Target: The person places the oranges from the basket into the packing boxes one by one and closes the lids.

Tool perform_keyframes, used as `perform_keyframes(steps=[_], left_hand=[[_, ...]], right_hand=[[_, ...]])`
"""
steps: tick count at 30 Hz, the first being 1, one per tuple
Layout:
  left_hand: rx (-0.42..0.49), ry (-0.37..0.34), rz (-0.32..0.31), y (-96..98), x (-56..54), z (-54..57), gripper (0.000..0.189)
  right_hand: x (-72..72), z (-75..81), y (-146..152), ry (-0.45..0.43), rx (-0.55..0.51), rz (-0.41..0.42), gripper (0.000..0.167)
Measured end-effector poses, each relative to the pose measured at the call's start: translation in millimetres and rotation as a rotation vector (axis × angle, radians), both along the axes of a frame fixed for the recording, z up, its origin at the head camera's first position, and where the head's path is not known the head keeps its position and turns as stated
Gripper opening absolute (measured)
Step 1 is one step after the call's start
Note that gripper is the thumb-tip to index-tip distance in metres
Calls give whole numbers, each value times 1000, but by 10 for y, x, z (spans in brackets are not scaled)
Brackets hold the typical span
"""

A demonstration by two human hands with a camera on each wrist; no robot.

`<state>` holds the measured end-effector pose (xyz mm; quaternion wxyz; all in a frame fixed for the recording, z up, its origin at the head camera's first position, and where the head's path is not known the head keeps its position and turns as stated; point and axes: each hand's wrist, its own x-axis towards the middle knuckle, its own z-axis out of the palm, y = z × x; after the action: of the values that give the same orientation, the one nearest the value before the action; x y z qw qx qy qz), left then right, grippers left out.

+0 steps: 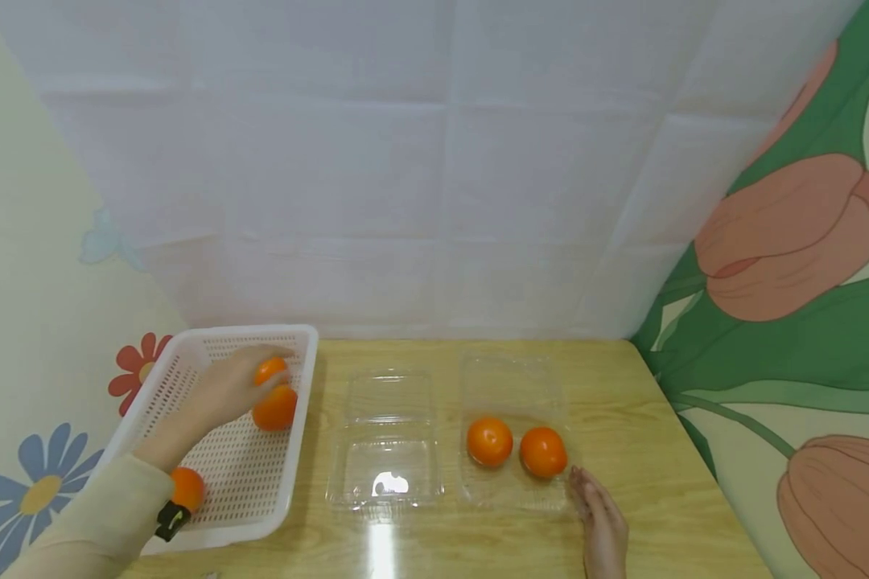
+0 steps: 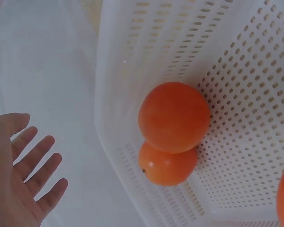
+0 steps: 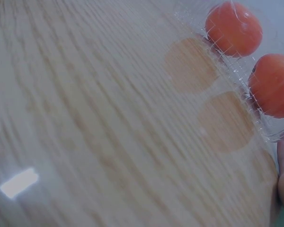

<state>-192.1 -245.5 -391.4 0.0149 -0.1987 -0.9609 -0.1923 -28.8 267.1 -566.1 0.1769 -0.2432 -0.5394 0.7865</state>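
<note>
In the head view my left hand [image 1: 235,388] reaches into a white perforated basket [image 1: 298,458], over two oranges [image 1: 275,408] by its right wall. The left wrist view shows that hand [image 2: 26,172] with fingers spread and nothing held, beside the same pair, one large orange [image 2: 174,117] against a smaller one [image 2: 167,169]. A third orange [image 1: 187,489] lies near the basket's front, partly hidden by my sleeve. My right hand [image 1: 604,527] has its fingertips right at the side of a clear plastic container [image 1: 510,384] that holds two oranges [image 1: 489,441].
Between the basket and the filled container stands another clear container [image 1: 387,454], with its lid raised open and nothing inside. All sit on a wood-grain table [image 1: 652,482]. A white sheet [image 1: 420,177] hangs behind, and flower-patterned walls [image 1: 789,241] flank the table.
</note>
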Motion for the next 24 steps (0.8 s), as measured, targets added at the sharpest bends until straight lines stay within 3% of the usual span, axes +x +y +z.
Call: perform_keyframes(steps=[8,15,24], left_hand=[[28,-33,-27,-171,-100,-117,38],[35,-125,-31,-251,-214,-275,43],[25,-204,-82,-325,-313,-495,48]], right_hand=[[-6,-2,4,8,-4,-5,38],[-13,2,-2,1,-11,-11,40],[-9,5,1,12,1,7,43]])
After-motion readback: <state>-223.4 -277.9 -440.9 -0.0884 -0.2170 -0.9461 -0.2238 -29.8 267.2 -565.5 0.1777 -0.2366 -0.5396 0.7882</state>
